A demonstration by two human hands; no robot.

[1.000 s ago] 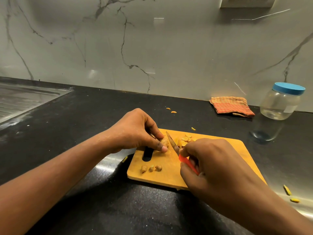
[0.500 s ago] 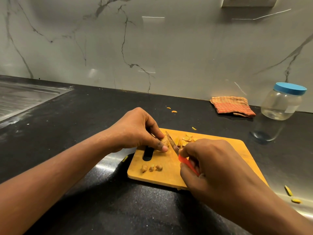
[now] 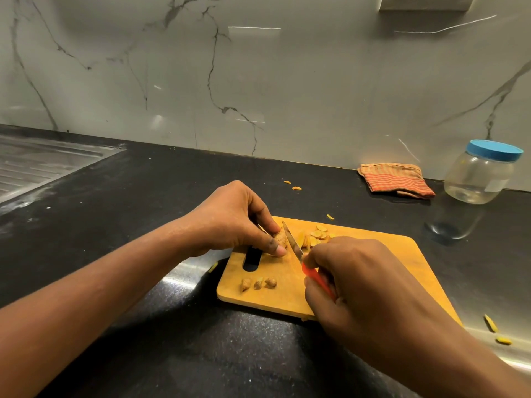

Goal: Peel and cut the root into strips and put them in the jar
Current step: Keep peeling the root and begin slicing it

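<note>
Progress: root point(image 3: 281, 238) partly sliced, slices point(image 3: 317, 238) piled on board point(image 3: 373, 254); jar point(image 3: 479, 175) lidded, seemingly empty; strips and filling left | Grip: root pinched on board by left hand point(image 3: 230, 222); knife point(image 3: 291, 242) handle clasped by right hand point(image 3: 362, 285) | Change: hardly any; blade kept against root.

view: head, wide-angle | stands: above near edge of counter point(image 3: 143, 196) | faces: forward and down, toward wall point(image 3: 287, 81) | range: close over board point(image 3: 388, 262), mid-frame | frame edges: sink point(image 3: 37, 165) far left, jar point(image 3: 479, 176) far right
</note>
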